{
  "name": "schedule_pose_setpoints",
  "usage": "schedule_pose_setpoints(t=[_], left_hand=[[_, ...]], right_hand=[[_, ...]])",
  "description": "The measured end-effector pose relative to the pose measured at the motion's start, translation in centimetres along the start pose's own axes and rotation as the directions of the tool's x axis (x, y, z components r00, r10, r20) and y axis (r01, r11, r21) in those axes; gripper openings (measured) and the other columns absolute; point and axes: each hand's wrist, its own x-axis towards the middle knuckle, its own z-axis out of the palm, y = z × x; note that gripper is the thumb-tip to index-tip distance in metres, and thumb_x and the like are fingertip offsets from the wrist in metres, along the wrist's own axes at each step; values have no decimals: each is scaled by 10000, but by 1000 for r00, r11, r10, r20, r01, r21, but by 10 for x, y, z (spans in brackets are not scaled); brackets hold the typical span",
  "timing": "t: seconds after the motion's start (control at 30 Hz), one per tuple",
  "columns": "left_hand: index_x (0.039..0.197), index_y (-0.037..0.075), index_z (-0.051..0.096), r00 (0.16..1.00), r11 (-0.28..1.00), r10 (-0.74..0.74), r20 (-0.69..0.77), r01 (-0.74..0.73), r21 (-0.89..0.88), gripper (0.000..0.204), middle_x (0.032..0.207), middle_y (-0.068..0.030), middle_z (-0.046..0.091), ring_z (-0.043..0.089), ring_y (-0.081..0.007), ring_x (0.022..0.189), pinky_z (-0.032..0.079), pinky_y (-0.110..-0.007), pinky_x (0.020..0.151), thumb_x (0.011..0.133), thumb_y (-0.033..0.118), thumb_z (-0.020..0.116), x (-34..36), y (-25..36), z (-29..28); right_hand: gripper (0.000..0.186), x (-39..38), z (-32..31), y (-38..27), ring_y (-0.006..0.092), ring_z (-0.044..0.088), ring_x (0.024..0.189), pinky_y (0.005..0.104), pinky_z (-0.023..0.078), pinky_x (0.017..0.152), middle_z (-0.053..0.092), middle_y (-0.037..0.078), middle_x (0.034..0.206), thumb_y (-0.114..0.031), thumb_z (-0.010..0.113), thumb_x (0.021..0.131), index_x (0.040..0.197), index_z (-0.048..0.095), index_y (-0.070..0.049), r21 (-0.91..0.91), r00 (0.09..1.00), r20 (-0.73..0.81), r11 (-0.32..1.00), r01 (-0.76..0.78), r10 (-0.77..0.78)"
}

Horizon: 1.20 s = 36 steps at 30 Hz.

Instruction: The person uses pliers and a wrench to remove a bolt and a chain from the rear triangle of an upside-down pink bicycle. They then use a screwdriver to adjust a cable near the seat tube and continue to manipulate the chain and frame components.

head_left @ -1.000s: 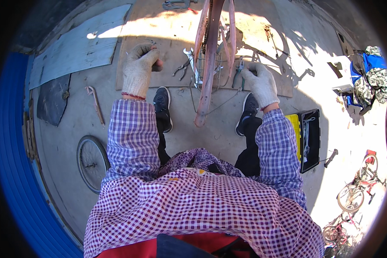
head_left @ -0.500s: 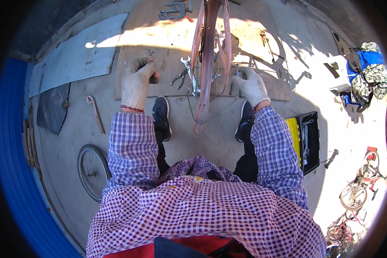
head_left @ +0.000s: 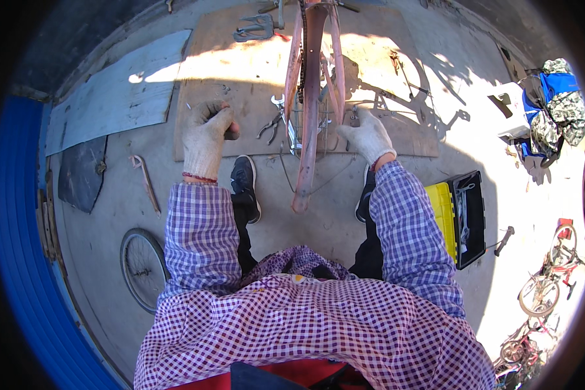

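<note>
A bicycle's long pinkish, worn mudguard [head_left: 307, 153] runs down the middle of the view, with pink frame tubes [head_left: 337, 71] on both sides and a dark chain [head_left: 301, 68] along its left. Left of it, over the board, my left hand [head_left: 206, 133] in a whitish knitted glove is closed, fingers curled toward the thumb; anything inside is hidden. My right hand [head_left: 369, 136], gloved alike, is just right of the frame tube, thumb and fingers bent together around something too small to name. Between my left hand and the mudguard lie pliers [head_left: 268, 129] and an open-ended wrench [head_left: 278, 104].
A board [head_left: 240, 65] lies under the bicycle. To my right stands an open black and yellow toolbox [head_left: 472, 221] beside a hammer-like tool [head_left: 504, 240]. A wheel [head_left: 143, 268] and a curved strip [head_left: 145, 185] lie left. Bags [head_left: 556, 110] and bicycles [head_left: 539, 296] are farther right.
My right hand has shifted slightly left, closer to the mudguard and frame tube. My left hand stays closed in nearly the same place. The whole view has tilted a little.
</note>
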Motion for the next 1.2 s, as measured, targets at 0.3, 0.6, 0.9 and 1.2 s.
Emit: schedule_pose_setpoints(t=[0.3, 0.6, 0.9, 1.2], left_hand=[[1074, -15, 687, 1000, 1000, 11, -10, -12, -23, 181, 772, -68, 684, 655, -127, 633, 566, -288, 584, 933, 95, 662, 1, -8, -1], [1064, 6, 679, 1000, 998, -9, -18, 8, -68, 139, 807, -63, 678, 659, -138, 647, 571, -292, 580, 941, 70, 678, 3, -11, -3], [1065, 13, 680, 999, 996, -18, -44, 14, -84, 139, 827, -59, 682, 663, -134, 652, 576, -292, 587, 940, 73, 688, 0, -12, -5], [1089, 11, 689, 998, 997, -4, -55, -1, -81, 182, 773, -64, 682, 657, -134, 645, 557, -283, 591, 933, 102, 670, 0, -19, -8]], right_hand=[[645, 3, 6, 1, 371, 686, 1154, 447, 518, 1010, 713, 257, 1200, -460, 738, 852, 1298, 669, 0, -36, 985, 147, 996, -80, 85], [481, 6, 19, 1, 369, 705, 1048, 455, 529, 923, 722, 248, 1094, -405, 692, 865, 1131, 717, -5, -81, 993, 118, 997, -19, 29], [448, 9, 24, -2, 391, 669, 1159, 476, 518, 1001, 706, 245, 1205, -379, 662, 877, 1163, 711, -39, -175, 992, 113, 984, -34, 55], [417, 7, 23, -2, 397, 670, 1149, 482, 519, 997, 711, 248, 1186, -347, 664, 873, 1137, 734, -31, -218, 990, 132, 976, -18, 48]])
